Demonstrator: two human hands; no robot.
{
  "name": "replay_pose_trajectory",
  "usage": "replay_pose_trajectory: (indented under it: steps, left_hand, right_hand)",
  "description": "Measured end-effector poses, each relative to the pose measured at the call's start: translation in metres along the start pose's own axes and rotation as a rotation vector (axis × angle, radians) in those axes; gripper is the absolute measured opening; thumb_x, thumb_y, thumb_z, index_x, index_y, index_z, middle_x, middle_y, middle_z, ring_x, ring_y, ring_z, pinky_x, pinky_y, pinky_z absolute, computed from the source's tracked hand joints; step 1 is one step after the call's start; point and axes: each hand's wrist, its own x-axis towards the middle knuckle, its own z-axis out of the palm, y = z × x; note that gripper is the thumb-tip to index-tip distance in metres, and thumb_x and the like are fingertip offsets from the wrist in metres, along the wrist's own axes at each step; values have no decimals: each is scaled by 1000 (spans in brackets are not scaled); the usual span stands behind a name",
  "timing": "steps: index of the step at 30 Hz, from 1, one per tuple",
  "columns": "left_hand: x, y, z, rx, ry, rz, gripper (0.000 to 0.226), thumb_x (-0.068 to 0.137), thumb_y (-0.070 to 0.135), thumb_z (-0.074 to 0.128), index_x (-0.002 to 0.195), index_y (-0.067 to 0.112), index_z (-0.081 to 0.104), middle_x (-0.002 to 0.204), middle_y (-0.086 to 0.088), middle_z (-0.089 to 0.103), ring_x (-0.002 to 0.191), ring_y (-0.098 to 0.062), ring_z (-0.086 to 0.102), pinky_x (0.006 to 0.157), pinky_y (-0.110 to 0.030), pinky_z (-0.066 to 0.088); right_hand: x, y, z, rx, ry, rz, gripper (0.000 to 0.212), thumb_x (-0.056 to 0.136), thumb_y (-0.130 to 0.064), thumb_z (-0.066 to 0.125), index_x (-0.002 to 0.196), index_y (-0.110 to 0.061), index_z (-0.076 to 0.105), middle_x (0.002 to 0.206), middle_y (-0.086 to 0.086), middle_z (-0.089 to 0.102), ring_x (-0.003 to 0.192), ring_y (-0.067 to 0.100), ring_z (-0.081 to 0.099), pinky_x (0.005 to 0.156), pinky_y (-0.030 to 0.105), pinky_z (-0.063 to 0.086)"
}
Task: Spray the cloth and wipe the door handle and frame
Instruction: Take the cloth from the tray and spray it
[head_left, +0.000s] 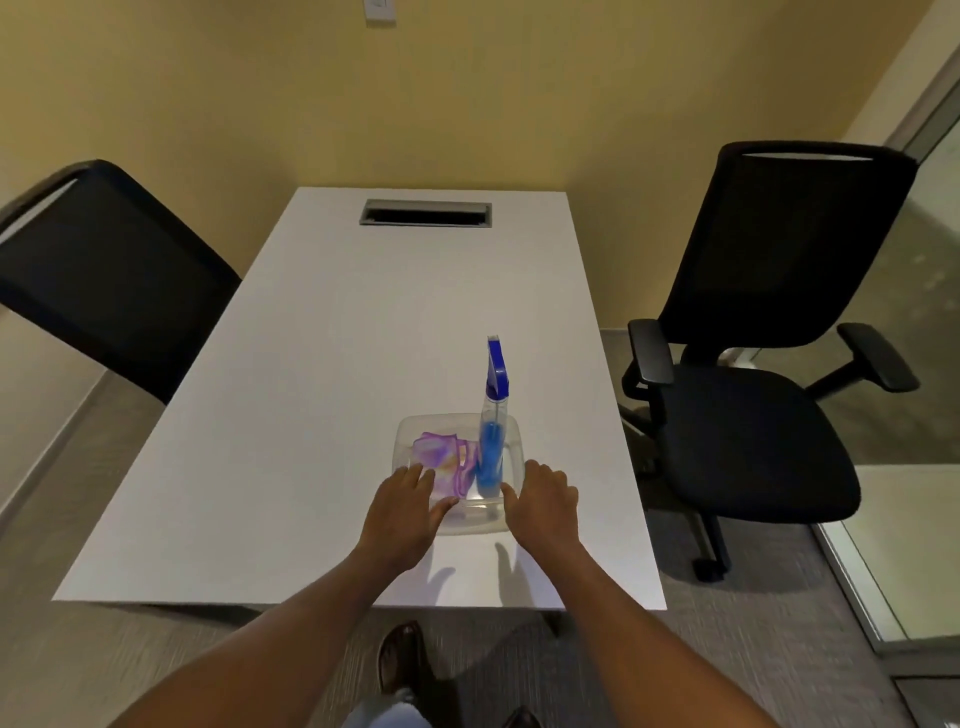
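Note:
A clear plastic tray (457, 422) rests on the white table (322, 374) near its front edge. Inside it lies a folded purple and pink cloth (441, 457), and a spray bottle (492, 441) with blue liquid and a blue trigger head stands upright to the cloth's right. My left hand (402, 512) hovers over the tray's near left corner, fingers spread, close to the cloth. My right hand (545, 501) sits at the tray's near right edge, fingers apart, just beside the bottle's base. Neither hand holds anything. No door handle shows.
A black office chair (753, 364) stands right of the table, another chair back (104, 275) at the left. A cable slot (425, 213) is set in the table's far end. A glass partition with a metal frame (924, 312) runs along the right. My shoe (400, 657) shows below.

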Motion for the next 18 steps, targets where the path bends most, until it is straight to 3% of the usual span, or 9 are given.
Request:
replay_pose_trajectory:
  steps: [2,5,7,10,18]
  left_hand:
    - [6,-11,0,-20,24,-7,72,84,62,28,139,19,42,144,-1,46,130,-20,44,109,-30,33]
    - [18,-31,4,-28,-26,-13,77,87,64,23,150,21,20,158,-1,21,145,-22,19,114,-29,7]
    - [27,-44,8,-19,-41,10,82,87,71,12,152,21,11,160,-1,10,147,-23,9,111,-29,-2]
    - [40,-61,15,8,-76,68,100,74,79,-9,152,19,8,159,-2,6,147,-25,6,111,-31,-3]
    - [61,-88,28,-79,-187,124,111,62,84,-21,152,21,-2,160,-2,-4,148,-24,1,118,-34,5]
  right_hand:
    - [7,-10,10,31,-12,-48,29,95,-43,50,108,-17,56,106,2,65,93,16,58,83,31,49]
    - [15,-31,23,98,-59,-41,28,92,-44,55,104,-19,59,97,1,67,83,15,61,76,29,55]
    - [21,-44,35,108,-113,-11,29,91,-47,54,103,-20,60,94,2,68,81,17,64,78,33,57]
    - [33,-62,47,99,-208,49,33,91,-50,54,105,-21,61,98,0,69,88,18,66,81,29,56]
    - [54,-82,73,140,-315,205,33,94,-45,52,112,-18,57,105,2,68,99,21,65,92,35,54]
